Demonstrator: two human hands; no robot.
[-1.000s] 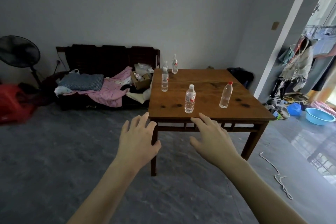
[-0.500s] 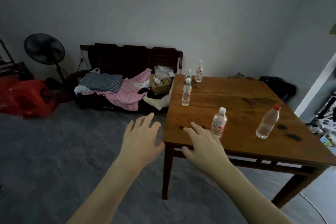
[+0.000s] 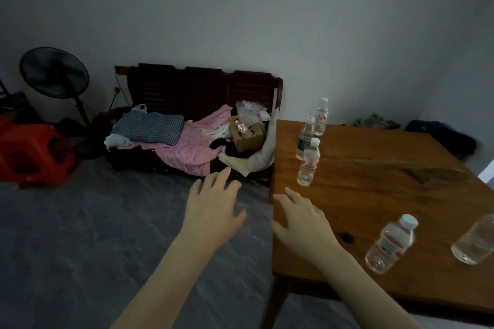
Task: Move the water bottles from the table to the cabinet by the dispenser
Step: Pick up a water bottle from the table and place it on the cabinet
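A: Progress? Five water bottles stand on the wooden counter point(image 3: 374, 195): three by its far left edge, nearest of them point(image 3: 308, 161); two at its near right, one white-capped point(image 3: 390, 244).

B: None moved yet, I judge. Left hand point(image 3: 213, 211) hangs off the counter's left edge, right hand point(image 3: 302, 224) over its left margin; both grips spread, empty. Cabinet not visible.

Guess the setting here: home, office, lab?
Most likely a lived-in home room. A dark wooden bench against the wall is piled with clothes, a standing fan stands beside it, and a wooden table holds water bottles.
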